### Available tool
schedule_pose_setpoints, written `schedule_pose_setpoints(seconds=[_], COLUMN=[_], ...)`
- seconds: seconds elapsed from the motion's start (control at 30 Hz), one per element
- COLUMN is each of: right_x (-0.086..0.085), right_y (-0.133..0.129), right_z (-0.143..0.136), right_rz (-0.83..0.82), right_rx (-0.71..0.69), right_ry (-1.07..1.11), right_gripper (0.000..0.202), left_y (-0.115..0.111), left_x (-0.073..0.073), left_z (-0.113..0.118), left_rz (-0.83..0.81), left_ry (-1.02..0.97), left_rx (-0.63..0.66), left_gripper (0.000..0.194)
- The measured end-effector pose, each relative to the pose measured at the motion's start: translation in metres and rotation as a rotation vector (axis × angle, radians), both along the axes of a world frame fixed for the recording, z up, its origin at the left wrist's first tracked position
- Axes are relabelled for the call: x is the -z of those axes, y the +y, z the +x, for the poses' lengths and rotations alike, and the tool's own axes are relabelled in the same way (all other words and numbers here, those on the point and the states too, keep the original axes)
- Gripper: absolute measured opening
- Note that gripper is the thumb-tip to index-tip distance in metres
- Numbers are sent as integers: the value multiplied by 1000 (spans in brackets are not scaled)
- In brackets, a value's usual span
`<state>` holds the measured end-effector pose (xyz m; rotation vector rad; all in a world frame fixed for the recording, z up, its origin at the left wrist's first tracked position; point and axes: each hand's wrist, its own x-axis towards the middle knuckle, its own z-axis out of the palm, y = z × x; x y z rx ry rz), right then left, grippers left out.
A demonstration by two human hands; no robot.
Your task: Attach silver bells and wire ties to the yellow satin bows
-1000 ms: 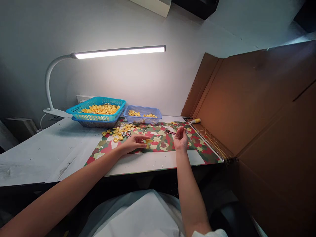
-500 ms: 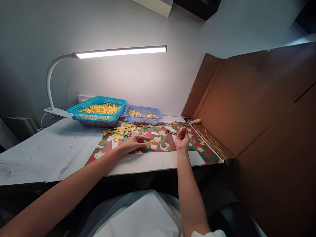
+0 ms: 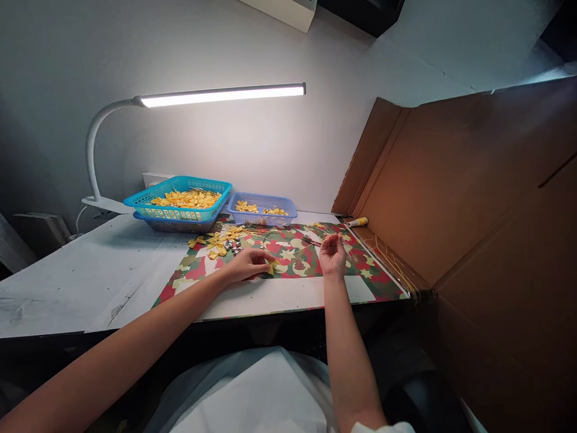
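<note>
My left hand (image 3: 247, 264) is closed at the fingertips on a small yellow ribbon bow (image 3: 272, 267), just above the patterned sheet. To the right, my right hand (image 3: 332, 255) is raised, its fingers curled round a slim tool with a dark tip and a reddish handle (image 3: 311, 241); its exact kind is too small to make out. A faint thin strand seems to run between the bow and my right hand. Left of my left hand lie loose yellow bows (image 3: 217, 243) and a little heap of silver bells (image 3: 234, 245).
A turquoise basket (image 3: 135, 201) full of yellow bows sits on a blue one at the back left. Beside it stands a lilac basket (image 3: 283, 220) with more bows. A lamp (image 3: 220, 95) hangs above. Cardboard (image 3: 451, 180) walls the right side, with gold cords (image 3: 394, 264) along its foot.
The fingers of my left hand have shifted slightly and the yellow bow shows more plainly below them. My right hand has stayed almost in place with the tool.
</note>
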<state>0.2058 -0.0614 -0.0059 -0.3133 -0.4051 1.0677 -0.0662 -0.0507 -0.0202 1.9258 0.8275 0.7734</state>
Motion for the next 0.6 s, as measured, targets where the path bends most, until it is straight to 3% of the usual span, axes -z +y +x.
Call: schedule_pose_setpoints(seconds=[0.3, 0.6], right_x=[-5, -14], right_y=[-6, -15], right_z=[-15, -28], right_rz=[11, 15], right_rx=[-25, -123], right_ry=[-32, -179], right_gripper=[11, 19], left_y=[-3, 6], left_x=[-4, 5], left_z=[1, -2], left_rz=[245, 145], left_ry=[69, -12], left_rx=[-30, -87], left_gripper=[20, 34])
